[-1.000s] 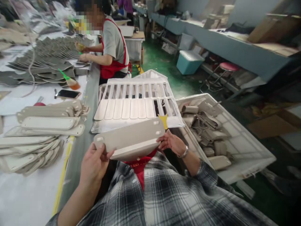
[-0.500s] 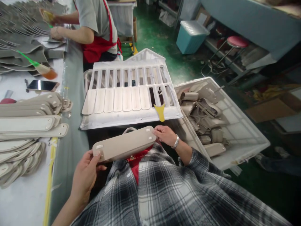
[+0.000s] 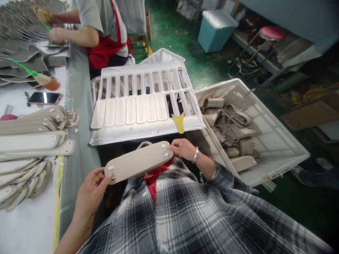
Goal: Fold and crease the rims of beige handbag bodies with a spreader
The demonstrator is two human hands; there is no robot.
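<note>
Beige round-cornered panel (image 3: 139,162): held up, near middle, this side of the slotted white rack (image 3: 148,130)
Left hand (image 3: 90,188): grip pinching its left end
Right hand (image 3: 184,149): grip pinching the right end; best kept light, so the panel stays unbent
Table (image 3: 29,229): left, bearing stacked beige strips (image 3: 26,139)
Floor (image 3: 172,38): green, beyond the rack

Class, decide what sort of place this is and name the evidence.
Probably a workshop, perhaps for leather-like goods: matching beige strips piled on a worktable, pale panels in a row on a slotted white rack, and a crate of beige pieces.
</note>
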